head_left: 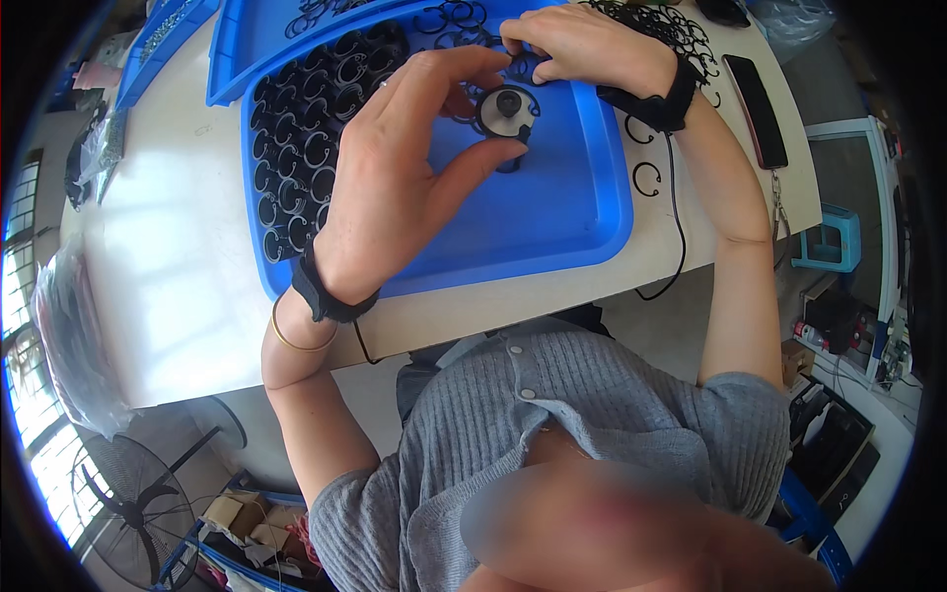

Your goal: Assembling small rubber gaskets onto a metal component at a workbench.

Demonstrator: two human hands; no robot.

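Observation:
My left hand [385, 168] curves around a round silver disc [503, 123] with a dark post at its centre, its thumb against the lower edge. A black open ring lies around the disc. This piece is above the blue tray [533, 242]. Close beyond it, my right hand [592, 47] is closed, with index finger and thumb tips near each other. Something small and dark is between those tips; its shape is not clear. Stacked black C-shaped snap rings [316, 148] fill the tray's left side in rows.
A second blue tray [232, 59] with loose rings lies behind. More black rings [671, 35] are heaped at the far right, and a few lie singly near a phone [756, 111]. A black cord [679, 217] runs from my right wristband over the table edge. Plastic bags [79, 335] are at left.

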